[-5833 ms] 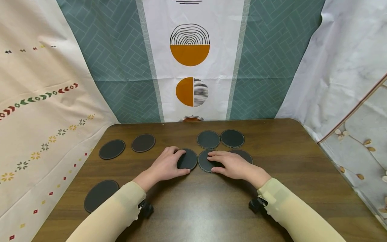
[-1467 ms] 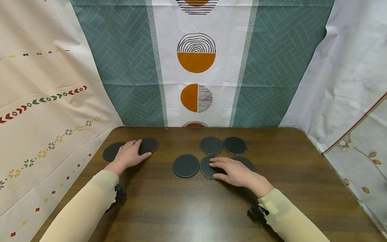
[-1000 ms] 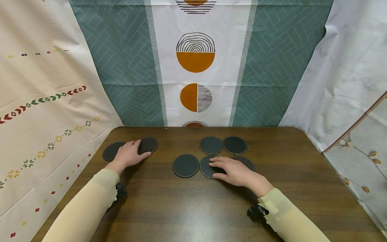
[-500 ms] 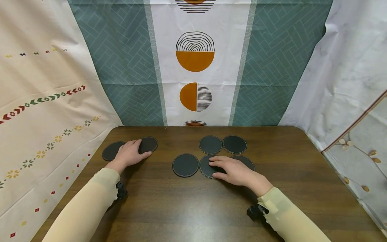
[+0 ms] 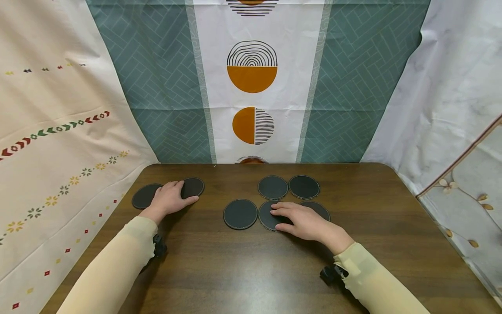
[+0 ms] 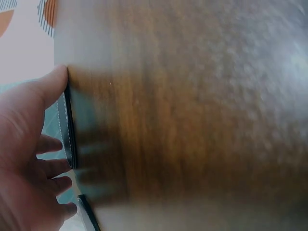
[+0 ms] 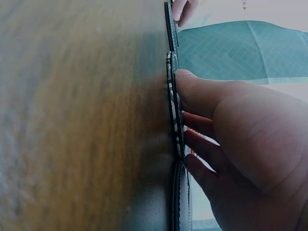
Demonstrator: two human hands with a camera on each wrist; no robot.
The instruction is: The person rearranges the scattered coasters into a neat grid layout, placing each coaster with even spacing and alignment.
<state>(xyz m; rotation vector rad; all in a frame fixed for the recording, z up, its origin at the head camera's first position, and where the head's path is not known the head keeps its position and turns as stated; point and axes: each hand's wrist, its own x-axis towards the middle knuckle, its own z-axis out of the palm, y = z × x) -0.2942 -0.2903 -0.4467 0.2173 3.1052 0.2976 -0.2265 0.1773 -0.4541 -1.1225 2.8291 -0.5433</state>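
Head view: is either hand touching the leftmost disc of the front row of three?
No, that disc lies uncovered: the left hand is farther left, the right hand over the neighbouring disc.

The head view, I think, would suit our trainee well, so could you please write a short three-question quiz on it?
1. Count: how many dark discs show, at least in part, in the head view?
2. True or false: the left hand and the right hand are at the same disc.
3. Multiple choice: the middle disc, just left of the one at the right hand, is (a) partly under a hand, (b) uncovered by either hand, (c) standing on its edge.

Key: 1. Seven. 2. False: the left hand is at the left-hand pair, the right hand at the right-hand group. 3. b.
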